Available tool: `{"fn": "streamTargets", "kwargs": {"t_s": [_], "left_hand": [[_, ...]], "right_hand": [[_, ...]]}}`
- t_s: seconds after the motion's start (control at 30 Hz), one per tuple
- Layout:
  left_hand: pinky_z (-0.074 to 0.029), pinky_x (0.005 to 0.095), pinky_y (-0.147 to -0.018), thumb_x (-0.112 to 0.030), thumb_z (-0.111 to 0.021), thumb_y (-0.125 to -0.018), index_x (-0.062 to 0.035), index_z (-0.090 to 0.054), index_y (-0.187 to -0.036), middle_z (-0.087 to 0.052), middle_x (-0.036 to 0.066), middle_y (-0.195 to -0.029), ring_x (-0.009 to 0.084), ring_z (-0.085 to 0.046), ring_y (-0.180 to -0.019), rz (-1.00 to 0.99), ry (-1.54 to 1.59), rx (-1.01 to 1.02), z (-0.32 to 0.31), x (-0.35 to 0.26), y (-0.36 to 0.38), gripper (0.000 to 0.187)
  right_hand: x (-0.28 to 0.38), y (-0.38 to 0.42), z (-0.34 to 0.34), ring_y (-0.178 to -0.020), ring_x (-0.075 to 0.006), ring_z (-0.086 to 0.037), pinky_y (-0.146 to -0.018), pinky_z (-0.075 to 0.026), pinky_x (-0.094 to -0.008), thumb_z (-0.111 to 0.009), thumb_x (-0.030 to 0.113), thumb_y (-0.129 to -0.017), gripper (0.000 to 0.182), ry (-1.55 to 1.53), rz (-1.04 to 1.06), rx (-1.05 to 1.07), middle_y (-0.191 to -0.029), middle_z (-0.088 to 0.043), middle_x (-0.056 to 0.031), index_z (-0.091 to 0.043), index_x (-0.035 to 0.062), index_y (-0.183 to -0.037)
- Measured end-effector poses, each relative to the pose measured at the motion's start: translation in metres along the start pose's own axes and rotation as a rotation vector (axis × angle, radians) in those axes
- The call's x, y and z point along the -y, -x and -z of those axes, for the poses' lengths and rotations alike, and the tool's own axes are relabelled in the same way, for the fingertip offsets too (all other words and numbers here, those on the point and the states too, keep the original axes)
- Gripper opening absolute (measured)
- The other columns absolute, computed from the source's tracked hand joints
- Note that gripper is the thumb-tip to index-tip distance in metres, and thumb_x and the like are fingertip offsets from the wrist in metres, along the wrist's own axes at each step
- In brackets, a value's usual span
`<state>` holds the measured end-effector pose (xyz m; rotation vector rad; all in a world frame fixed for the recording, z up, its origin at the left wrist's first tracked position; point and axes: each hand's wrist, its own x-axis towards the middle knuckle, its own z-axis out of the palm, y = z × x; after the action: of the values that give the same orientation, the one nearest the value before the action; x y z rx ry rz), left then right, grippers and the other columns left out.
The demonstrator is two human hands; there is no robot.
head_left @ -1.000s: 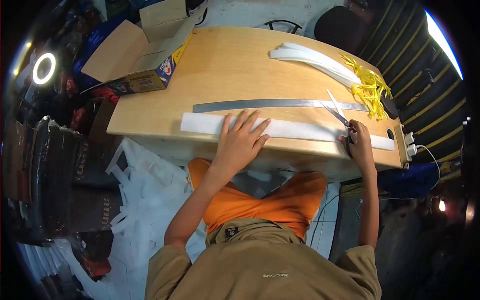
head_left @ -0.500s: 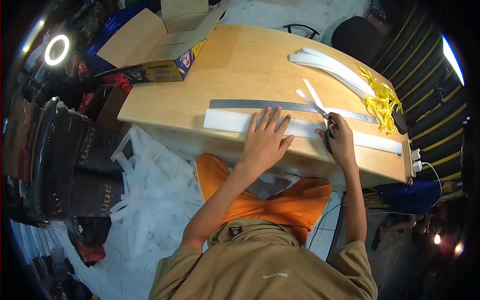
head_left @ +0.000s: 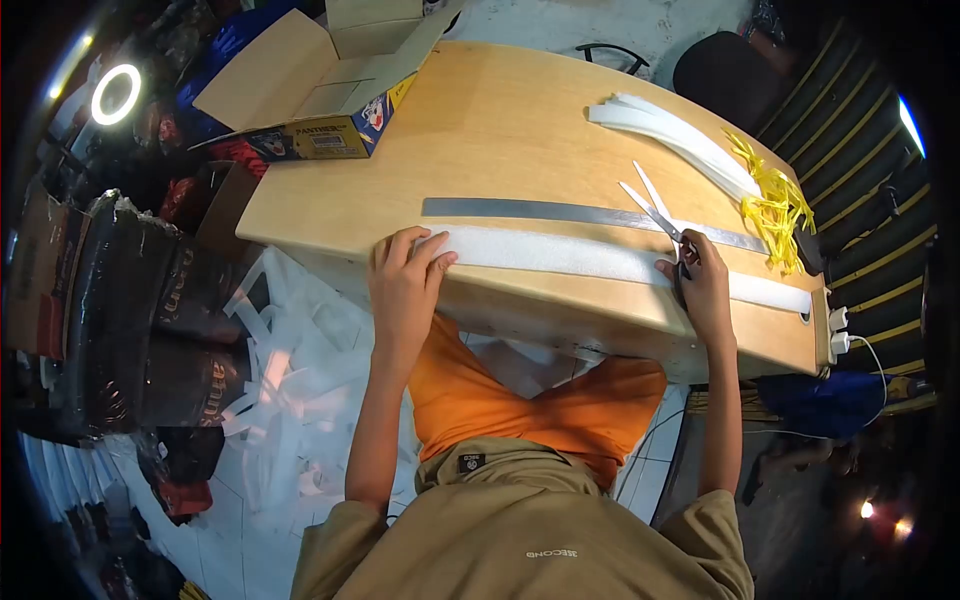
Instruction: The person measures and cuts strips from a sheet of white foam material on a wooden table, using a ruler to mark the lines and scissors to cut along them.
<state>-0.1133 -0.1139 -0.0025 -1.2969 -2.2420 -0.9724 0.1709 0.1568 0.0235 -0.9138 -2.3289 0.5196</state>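
Note:
A long white foam strip (head_left: 560, 250) lies along the table's near edge. My left hand (head_left: 405, 275) is at its left end, fingers bent over the end and thumb against the near edge. The hand covers that tip. My right hand (head_left: 705, 285) grips a pair of scissors (head_left: 655, 208) by the dark handles, near the strip's right part. The scissor blades are spread and point away from me, across a steel ruler (head_left: 540, 209). This ruler lies just beyond the strip, roughly parallel to it.
A bundle of white strips (head_left: 670, 140) with yellow ties (head_left: 775, 205) lies at the back right. An opened cardboard box (head_left: 330, 135) stands at the back left. White scraps (head_left: 290, 390) cover the floor at left. White plugs (head_left: 840, 330) stick out at the table's right end.
My left hand has slid left from the middle of the foam strip to its left end, its fingers now bent. My right hand, with the scissors, has shifted slightly right.

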Motion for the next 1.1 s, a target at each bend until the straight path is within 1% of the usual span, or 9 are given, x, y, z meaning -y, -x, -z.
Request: {"fn": "streamTargets", "kwargs": {"t_s": [0.2, 0.43, 0.53, 0.6, 0.67, 0.73, 0.8, 0.87, 1.1], "left_hand": [[-0.046, 0.042, -0.095, -0.024, -0.077, -0.087, -0.0086, -0.076, -0.11, -0.066, 0.004, -0.113, 0.0289, -0.058, -0.106, -0.014, -0.03, -0.011, -0.006, 0.007, -0.007, 0.027], [-0.047, 0.0404, -0.095, -0.024, -0.079, -0.085, -0.0085, -0.077, -0.108, -0.069, 0.004, -0.109, 0.028, -0.059, -0.104, 0.073, -0.014, -0.024, -0.01, 0.009, -0.011, 0.028], [-0.047, 0.0403, -0.095, -0.024, -0.079, -0.085, -0.0081, -0.077, -0.108, -0.07, 0.004, -0.108, 0.028, -0.058, -0.104, 0.067, -0.01, -0.026, -0.01, 0.009, -0.01, 0.028], [-0.046, 0.0403, -0.095, -0.024, -0.079, -0.085, -0.0079, -0.077, -0.108, -0.07, 0.005, -0.108, 0.0281, -0.058, -0.104, 0.06, -0.004, -0.025, -0.01, 0.01, -0.01, 0.028], [-0.046, 0.04, -0.095, -0.024, -0.079, -0.086, -0.0081, -0.077, -0.108, -0.069, 0.005, -0.108, 0.028, -0.058, -0.104, 0.061, 0.004, -0.014, -0.009, 0.011, -0.01, 0.028], [-0.046, 0.0401, -0.095, -0.023, -0.078, -0.086, -0.0082, -0.077, -0.109, -0.069, 0.005, -0.109, 0.028, -0.058, -0.104, 0.055, 0.011, -0.014, -0.012, 0.013, -0.009, 0.027], [-0.045, 0.0402, -0.095, -0.023, -0.078, -0.087, -0.0083, -0.077, -0.109, -0.069, 0.005, -0.109, 0.0279, -0.058, -0.104, 0.05, 0.019, -0.017, -0.013, 0.013, -0.009, 0.026], [-0.045, 0.0406, -0.095, -0.021, -0.077, -0.087, -0.0083, -0.077, -0.109, -0.069, 0.005, -0.109, 0.0279, -0.058, -0.104, 0.026, -0.005, -0.029, -0.012, 0.012, -0.009, 0.025], [-0.044, 0.0407, -0.098, -0.021, -0.077, -0.087, -0.0086, -0.077, -0.109, -0.069, 0.005, -0.109, 0.0279, -0.058, -0.105, 0.031, 0.009, -0.021, -0.013, 0.01, -0.009, 0.025]], "right_hand": [[-0.002, -0.001, -0.001, -0.088, -0.0287, -0.059, -0.08, -0.05, -0.0393, -0.09, 0.015, -0.074, 0.052, -0.018, -0.004, -0.004, -0.101, -0.064, -0.0134, -0.061, 0.0007, -0.115], [-0.019, 0.007, 0.006, -0.087, -0.029, -0.059, -0.08, -0.05, -0.0386, -0.092, 0.013, -0.07, 0.057, -0.022, 0.067, -0.029, -0.1, -0.064, -0.0128, -0.061, 0.0021, -0.116], [-0.025, 0.016, 0.023, -0.086, -0.0251, -0.056, -0.083, -0.049, -0.0353, -0.092, 0.008, -0.069, 0.059, -0.028, 0.09, 0.016, -0.097, -0.061, -0.0115, -0.059, 0.0013, -0.118], [-0.03, 0.021, 0.032, -0.087, -0.0299, -0.058, -0.08, -0.049, -0.0386, -0.092, 0.01, -0.065, 0.059, -0.002, 0.096, 0.032, -0.098, -0.062, -0.0124, -0.06, 0.0026, -0.114], [-0.033, 0.025, 0.038, -0.087, -0.0307, -0.058, -0.079, -0.048, -0.0389, -0.091, 0.008, -0.066, 0.057, 0.001, 0.083, 0.036, -0.097, -0.061, -0.0125, -0.06, 0.0022, -0.114], [-0.041, 0.027, 0.043, -0.09, -0.0264, -0.058, -0.086, -0.049, -0.0355, -0.09, 0.008, -0.071, 0.058, 0.061, 0.057, 0.049, -0.1, -0.062, -0.0121, -0.059, 0.0015, -0.12], [-0.048, 0.027, 0.044, -0.089, -0.0262, -0.057, -0.085, -0.049, -0.0353, -0.089, 0.007, -0.072, 0.057, 0.079, 0.079, 0.024, -0.099, -0.062, -0.0121, -0.059, 0.0017, -0.12], [-0.049, 0.025, 0.044, -0.088, -0.0347, -0.058, -0.081, -0.048, -0.0411, -0.089, 0.006, -0.07, 0.052, 0.068, 0.07, 0.01, -0.098, -0.062, -0.0145, -0.06, 0.0017, -0.113], [-0.05, 0.022, 0.049, -0.091, -0.0344, -0.059, -0.083, -0.049, -0.0403, -0.088, 0.008, -0.073, 0.052, 0.077, 0.028, -0.011, -0.1, -0.063, -0.0152, -0.059, 0.0018, -0.115]]}}
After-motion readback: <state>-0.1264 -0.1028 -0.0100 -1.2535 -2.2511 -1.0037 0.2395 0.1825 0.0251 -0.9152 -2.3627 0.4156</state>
